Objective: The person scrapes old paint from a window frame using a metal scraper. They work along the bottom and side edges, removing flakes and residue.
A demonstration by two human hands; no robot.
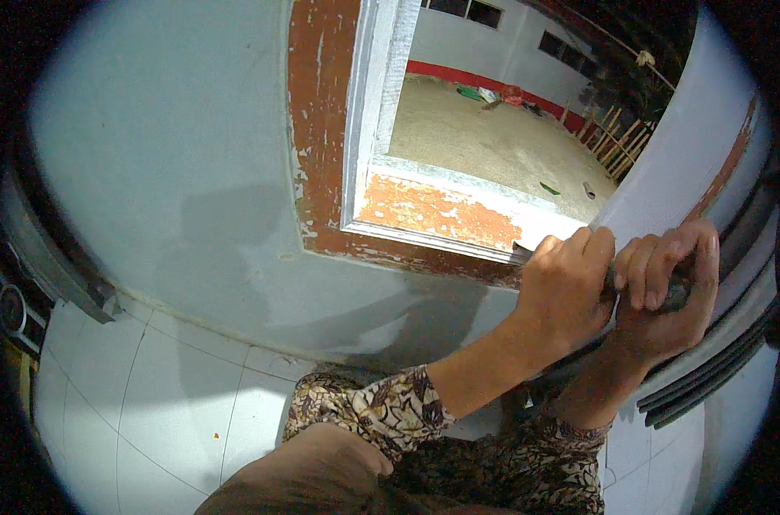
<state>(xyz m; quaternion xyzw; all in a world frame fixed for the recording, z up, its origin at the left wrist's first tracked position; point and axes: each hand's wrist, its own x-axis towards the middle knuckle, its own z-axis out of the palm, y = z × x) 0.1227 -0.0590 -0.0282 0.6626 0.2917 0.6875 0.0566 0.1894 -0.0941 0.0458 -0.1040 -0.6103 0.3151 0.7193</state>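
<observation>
Both my hands are closed around a dark-handled tool (pixel 677 297) at the lower right corner of a window frame (pixel 321 112). My left hand (pixel 570 275) is nearer the frame, its fingers wrapped over the tool. A thin dark tip (pixel 520 249) pokes out past that hand, by the sill. Beside it, my right hand (pixel 669 287) grips the rear end of the handle. Most of the tool is hidden by my fingers, so its exact kind cannot be told. The frame's brown paint is worn and chipped, and the sill (pixel 441 210) shows patchy orange and white.
Several long dark strips (pixel 707 373) stand out at the right, close to my right forearm. White floor tiles (pixel 175 386) lie below the pale wall (pixel 166 129). Through the opening are a concrete yard (pixel 484 129) and a bamboo fence (pixel 617 146).
</observation>
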